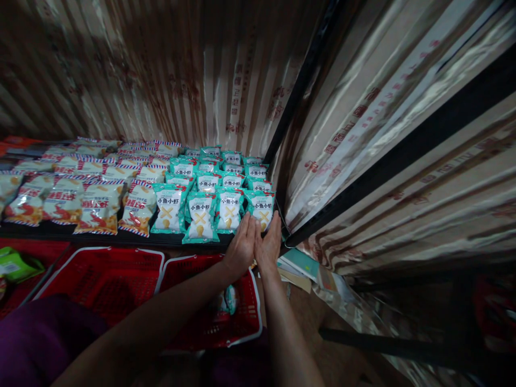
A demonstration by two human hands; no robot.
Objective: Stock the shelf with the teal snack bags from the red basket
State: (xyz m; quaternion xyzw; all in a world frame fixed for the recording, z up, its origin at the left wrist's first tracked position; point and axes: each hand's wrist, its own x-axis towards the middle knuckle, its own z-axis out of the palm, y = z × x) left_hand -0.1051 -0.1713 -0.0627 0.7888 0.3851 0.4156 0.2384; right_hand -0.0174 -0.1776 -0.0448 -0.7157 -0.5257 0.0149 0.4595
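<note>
A teal-and-white snack bag (pixel 263 208) stands at the right end of the front row on a low shelf. My left hand (pixel 241 244) lies against its lower left side, fingers stretched out and close together. My right hand (pixel 269 244) has the bag's lower part between its thumb and fingers. The two hands touch or nearly touch in front of the bag; its bottom edge is hidden behind them. Matching teal bags (pixel 200 216) stand in several rows just to the left.
White-and-orange snack bags (pixel 99 207) fill the shelf farther left. Below are two red baskets (pixel 107 279), the right one holding some teal packs (pixel 230 299). A black shelf post (pixel 300 80) and patterned curtain (pixel 242 70) close off the back and right. Papers (pixel 298 264) lie at lower right.
</note>
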